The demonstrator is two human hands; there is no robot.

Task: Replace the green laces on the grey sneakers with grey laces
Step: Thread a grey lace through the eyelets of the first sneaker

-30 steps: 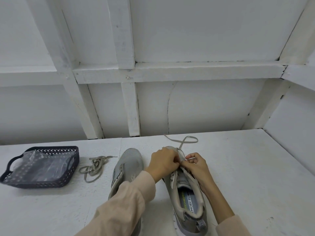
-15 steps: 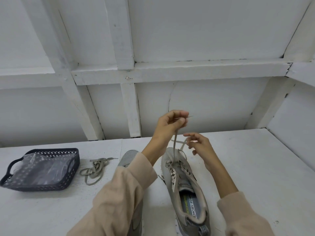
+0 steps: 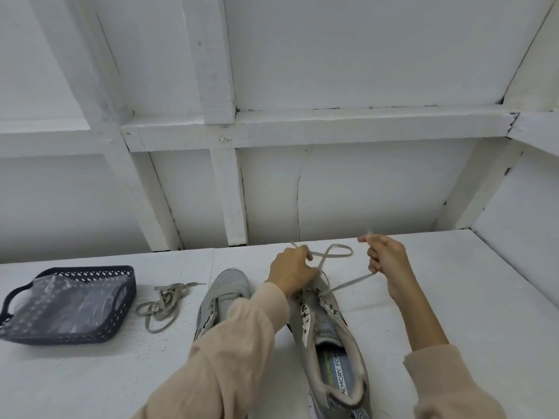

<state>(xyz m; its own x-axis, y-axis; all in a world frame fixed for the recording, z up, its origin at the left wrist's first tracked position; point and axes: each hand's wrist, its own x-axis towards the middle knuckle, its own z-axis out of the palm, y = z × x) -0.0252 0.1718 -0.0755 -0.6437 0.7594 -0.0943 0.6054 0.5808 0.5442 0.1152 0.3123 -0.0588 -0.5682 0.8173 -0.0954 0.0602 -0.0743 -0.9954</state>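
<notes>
Grey-beige loose lace (image 3: 165, 303) lies left of centre. On the lower-centre sneaker (image 3: 329, 343), the left hand (image 3: 292, 272) and right hand (image 3: 385, 261) each pinch an end of the threaded lace (image 3: 348, 285). Lacing looks just begun; next, probably even the ends and cross them.

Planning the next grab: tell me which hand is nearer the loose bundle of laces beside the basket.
Left. The left hand grips the lace at the sneaker toe, right of the lace bundle; the right hand holds a lace end farther right.
</notes>
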